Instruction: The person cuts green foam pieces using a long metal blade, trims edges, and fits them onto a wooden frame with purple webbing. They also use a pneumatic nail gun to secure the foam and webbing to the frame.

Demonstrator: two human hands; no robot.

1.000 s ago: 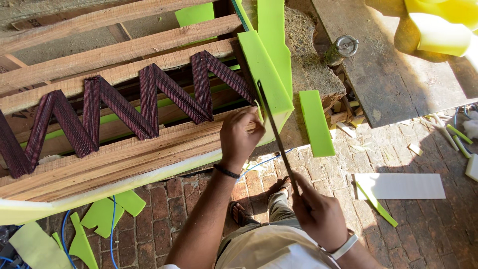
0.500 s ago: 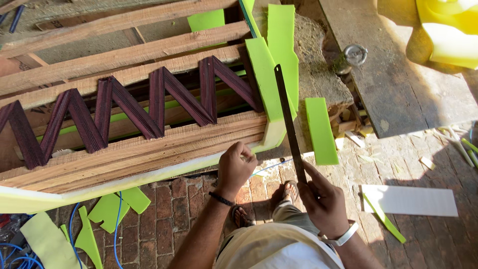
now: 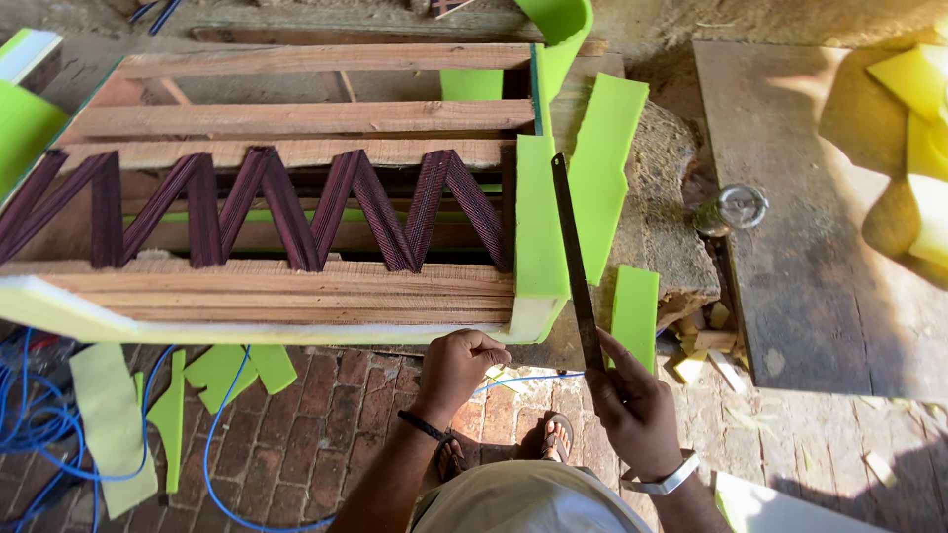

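Observation:
A wooden furniture frame (image 3: 296, 118) with dark zigzag webbing (image 3: 267, 212) lies in front of me, edged with bright green foam (image 3: 538, 222). My right hand (image 3: 632, 405) grips the lower end of a long dark blade (image 3: 573, 247), which runs up along the right side of the foam strip at the frame's end. My left hand (image 3: 459, 365) is curled just below the frame's front right corner, touching the foam edge there; whether it holds anything is hidden.
Green foam offcuts (image 3: 632, 306) lie on the brick floor (image 3: 326, 415) and by the frame. Blue cable (image 3: 59, 424) coils at the left. A round metal tin (image 3: 736, 207) sits on a wooden board (image 3: 810, 227) at right. Yellow foam (image 3: 918, 128) lies far right.
My view has shifted, so the frame sits more centred. The blade has swung more upright along the foam end. My left hand has dropped from the frame's corner to just below it.

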